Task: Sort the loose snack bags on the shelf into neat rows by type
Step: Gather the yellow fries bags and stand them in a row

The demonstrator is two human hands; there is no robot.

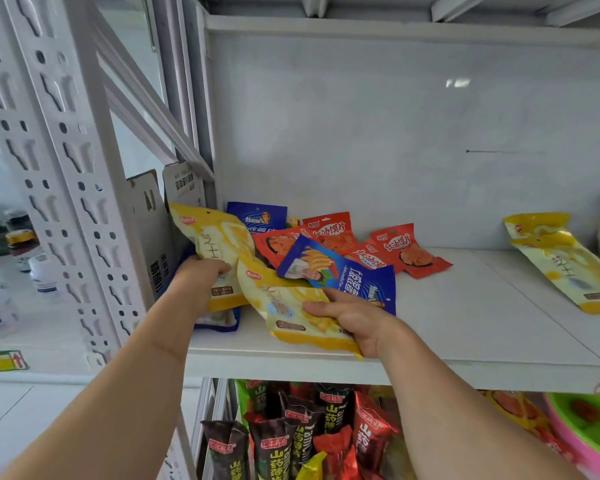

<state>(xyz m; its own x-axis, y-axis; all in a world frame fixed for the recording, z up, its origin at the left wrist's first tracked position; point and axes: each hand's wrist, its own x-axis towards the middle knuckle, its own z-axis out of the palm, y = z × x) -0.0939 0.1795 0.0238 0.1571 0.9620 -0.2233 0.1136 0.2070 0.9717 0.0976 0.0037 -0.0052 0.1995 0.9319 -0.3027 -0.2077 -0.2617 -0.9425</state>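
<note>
Head view: on the white shelf (465, 306) a loose heap of snack bags lies at the left. The red bags (409, 251) carry yellow-edged Chinese characters, 红油馍片 as far as they can be read. A blue bag (340, 271) shows a picture of yellow strips and white Chinese writing too tilted to read; a second blue bag (257, 216) stands at the far side against the back wall. The left hand (198, 282) grasps a yellow bag (215, 244) at its lower part, holding it up at the left edge of the heap; large dark characters, perhaps 芝士, run down it. The right hand (350, 317) pinches another yellow bag (291, 310) at its near right edge, thumb on top, the bag resting on the shelf front. Two more yellow bags (561, 265) lie well apart at the far right. Below, dark packets (281, 452) read 山药.
</note>
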